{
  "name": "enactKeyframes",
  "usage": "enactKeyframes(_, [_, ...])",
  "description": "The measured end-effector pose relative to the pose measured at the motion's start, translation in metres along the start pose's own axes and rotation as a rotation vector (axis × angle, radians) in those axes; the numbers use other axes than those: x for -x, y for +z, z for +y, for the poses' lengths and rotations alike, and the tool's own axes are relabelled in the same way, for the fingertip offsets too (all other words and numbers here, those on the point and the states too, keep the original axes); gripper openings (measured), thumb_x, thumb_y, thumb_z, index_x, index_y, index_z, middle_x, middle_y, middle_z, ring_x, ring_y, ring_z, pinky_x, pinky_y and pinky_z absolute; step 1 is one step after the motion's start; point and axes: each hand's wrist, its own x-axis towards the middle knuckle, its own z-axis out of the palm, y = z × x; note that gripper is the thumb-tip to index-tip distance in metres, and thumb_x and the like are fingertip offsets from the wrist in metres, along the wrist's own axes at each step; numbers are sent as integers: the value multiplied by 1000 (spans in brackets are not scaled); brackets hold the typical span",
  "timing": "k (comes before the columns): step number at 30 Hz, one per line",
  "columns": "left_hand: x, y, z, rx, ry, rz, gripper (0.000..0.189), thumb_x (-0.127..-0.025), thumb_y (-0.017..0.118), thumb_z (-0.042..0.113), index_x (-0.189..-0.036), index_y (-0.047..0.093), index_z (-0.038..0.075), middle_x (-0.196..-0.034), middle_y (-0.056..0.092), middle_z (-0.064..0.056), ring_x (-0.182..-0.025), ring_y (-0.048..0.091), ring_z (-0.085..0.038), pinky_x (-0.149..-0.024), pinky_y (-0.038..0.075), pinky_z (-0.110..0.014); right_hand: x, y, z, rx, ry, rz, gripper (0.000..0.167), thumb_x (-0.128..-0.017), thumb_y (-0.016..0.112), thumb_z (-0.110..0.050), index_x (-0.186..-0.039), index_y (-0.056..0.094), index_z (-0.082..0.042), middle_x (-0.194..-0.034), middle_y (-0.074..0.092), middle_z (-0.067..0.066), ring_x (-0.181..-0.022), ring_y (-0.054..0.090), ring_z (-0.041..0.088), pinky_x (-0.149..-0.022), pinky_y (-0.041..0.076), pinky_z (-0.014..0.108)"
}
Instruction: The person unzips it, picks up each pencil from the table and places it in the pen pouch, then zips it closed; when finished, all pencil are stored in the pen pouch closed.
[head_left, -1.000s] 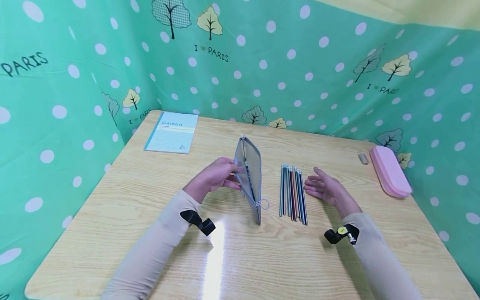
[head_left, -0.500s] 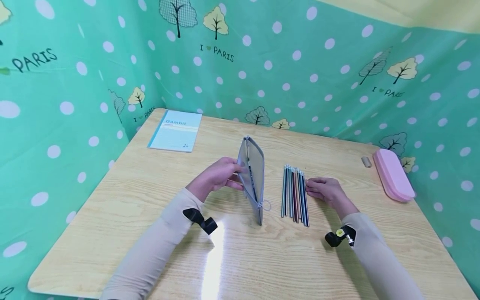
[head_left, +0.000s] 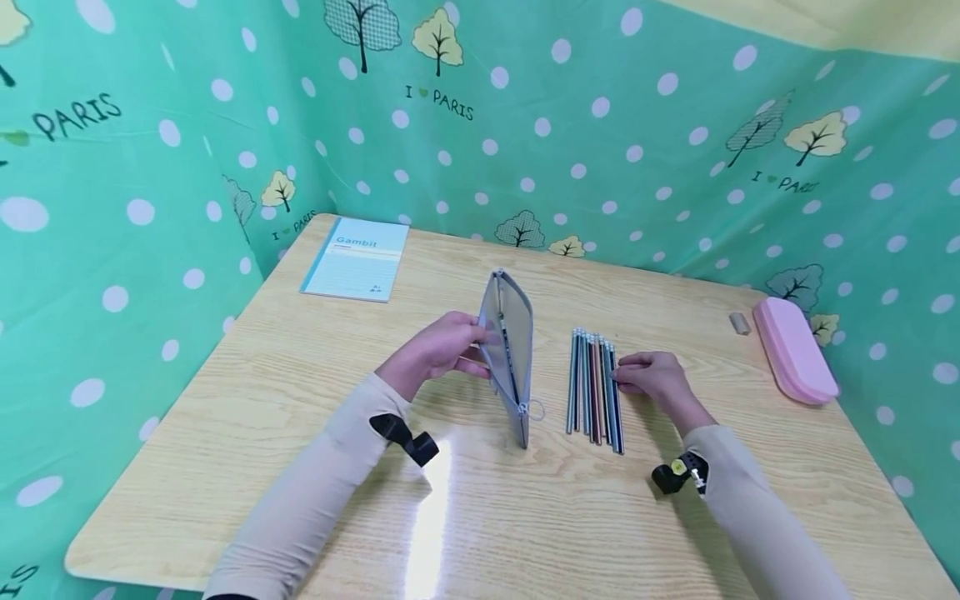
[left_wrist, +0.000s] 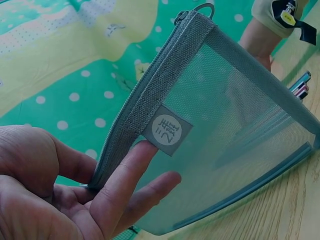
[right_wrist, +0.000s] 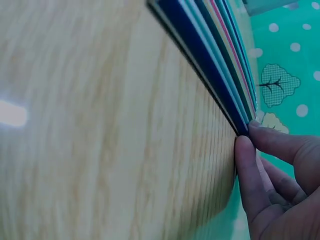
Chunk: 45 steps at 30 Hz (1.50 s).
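My left hand [head_left: 448, 343] holds a grey mesh zipper pouch [head_left: 522, 329] upright on the table, its zipped mouth spread apart. A dark pencil [head_left: 508, 354] shows inside it. In the left wrist view, the thumb is at the zipper edge and fingers lie along the mesh side [left_wrist: 220, 135], by a small sewn label [left_wrist: 168, 130]. To the right of the pouch, several pencils [head_left: 595, 387] lie side by side. My right hand [head_left: 654, 377] pinches the rightmost one, a dark blue pencil [right_wrist: 220, 95], between thumb and fingertip near its far end.
A pink pencil case [head_left: 797, 350] lies at the table's right edge, with a small eraser [head_left: 739, 323] beside it. A light blue notebook [head_left: 356, 260] is at the back left. Green dotted cloth [head_left: 540, 150] hangs behind the wooden table [head_left: 262, 425].
My right hand has moved from just beside the pencils to the rightmost one, its spread fingers closing on it. The left hand keeps the pouch in place. The head view shifts slightly.
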Motion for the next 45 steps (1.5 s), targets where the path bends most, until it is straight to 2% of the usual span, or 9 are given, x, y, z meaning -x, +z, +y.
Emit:
enactKeyframes(5, [-1,0,-1,2,4,-2,26,-105,50,5,-122,56,-13,-117,63,-21,-100,71,-33,-82,66,-38,2,-2,-3,83,-19,0,47,-94,74,-3,-132,56,18,-111,73,26,-74,73,9,-74,65,26])
enactKeyframes(9, [-2,-1,-1,-6,8,-5,29,-105,50,5,-126,55,-15,-119,62,-22,-101,70,-34,-83,66,-39,2,-2,-5,142,-14,10,48,-91,78,-3,-131,59,15,-106,75,23,-71,73,11,-71,65,27])
enactKeyframes(18, [-1,-1,-1,-13,-4,-11,36,-105,49,6,-134,52,-15,-133,59,-30,-106,69,-35,-85,65,-39,4,1,-6,203,-10,21,49,-90,78,-5,-132,59,14,-117,70,29,-76,74,14,-76,65,30])
enactKeyframes(22, [0,-1,-1,-20,2,-13,36,-105,49,6,-134,54,-14,-137,57,-33,-104,70,-34,-85,65,-39,5,-5,-3,109,-6,-36,51,-94,71,-4,-137,52,18,-124,64,34,-80,74,15,-79,65,30])
enactKeyframes(25, [0,-1,-1,-21,4,-9,35,-105,50,6,-134,56,-13,-136,58,-33,-102,70,-32,-85,66,-40,4,-9,-4,19,-8,-74,54,-97,67,-1,-141,45,21,-118,66,33,-80,73,14,-80,65,31])
enactKeyframes(32, [1,-1,0,-20,-3,2,37,-105,52,7,-135,54,-14,-131,62,-28,-100,70,-30,-83,66,-38,3,-16,-12,-210,-32,-115,67,-98,63,4,-155,29,12,-97,72,1,-77,71,6,-75,64,22])
enactKeyframes(39, [2,1,0,-24,-1,7,37,-105,51,7,-134,54,-14,-127,63,-26,-100,71,-31,-82,66,-37,6,-19,-20,-511,-103,-194,73,-99,55,12,-158,11,13,-90,74,-6,-83,74,8,-74,63,19])
enactKeyframes(43, [2,1,0,-25,1,7,35,-105,51,7,-132,55,-15,-122,65,-23,-99,70,-31,-82,66,-37,9,-19,-23,-599,-121,-210,69,-100,54,12,-157,15,15,-90,75,-4,-85,74,10,-76,63,20])
enactKeyframes(45, [2,1,0,-25,2,9,35,-104,52,7,-131,55,-15,-120,65,-21,-98,71,-30,-81,66,-37,10,-19,-24,-636,-125,-205,60,-100,55,12,-154,29,13,-91,76,-3,-85,74,10,-76,63,20])
